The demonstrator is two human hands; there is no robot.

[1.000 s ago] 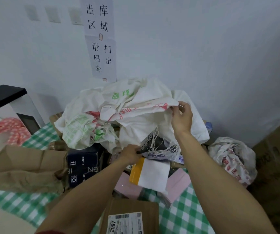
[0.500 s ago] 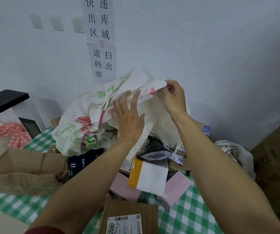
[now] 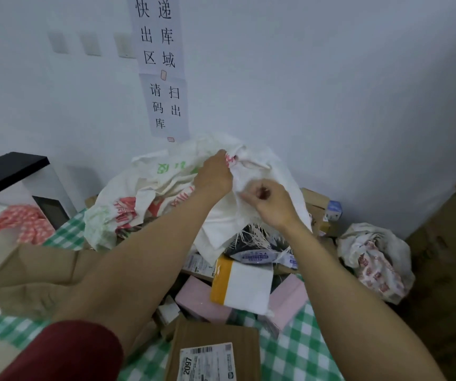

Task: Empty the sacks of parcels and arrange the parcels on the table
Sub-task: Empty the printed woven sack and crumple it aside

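A white woven sack (image 3: 251,171) with red and green print lies heaped against the wall on the checked table (image 3: 298,350). My left hand (image 3: 214,174) grips its upper edge near the red print. My right hand (image 3: 269,202) pinches the sack's fabric a little lower and to the right, above its frayed threads. Below the sack lie loose parcels: a dark bag with a label (image 3: 257,253), a white and yellow packet (image 3: 244,287), pink parcels (image 3: 287,301) and a brown box labelled 2097 (image 3: 210,356).
A large brown paper parcel (image 3: 29,276) lies at the left. A second crumpled sack (image 3: 375,259) sits at the right by the wall. A black-topped device (image 3: 15,171) stands far left. Small boxes (image 3: 323,207) sit behind the sack. Paper signs (image 3: 160,67) hang on the wall.
My left hand rose from the parcels and closed on the sack's top edge. My right hand let go of the upper edge and dropped to pinch the fabric lower down.
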